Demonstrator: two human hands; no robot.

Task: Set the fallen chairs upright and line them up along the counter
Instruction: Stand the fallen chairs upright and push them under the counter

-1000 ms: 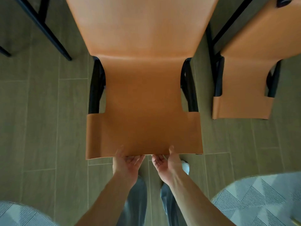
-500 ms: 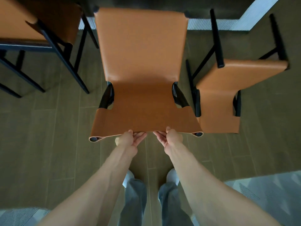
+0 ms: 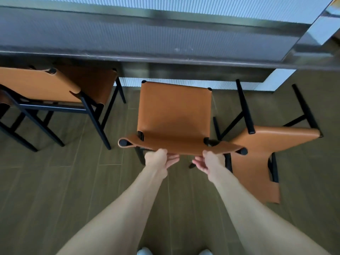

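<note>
Both arms stretched forward and down. Left hand [image 3: 159, 159] and right hand [image 3: 209, 161] side by side under top edge of middle chair [image 3: 174, 116] backrest, fingers curled up beneath the tan leather, gripping it. Middle chair upright, seat facing the counter [image 3: 165, 54], just short of it. Upright chair [image 3: 55, 89] to the left, partly under counter. Fallen chair [image 3: 261, 153] to the right, on its back, legs pointing at counter. Wood-look floor [image 3: 55, 181] below.
</note>
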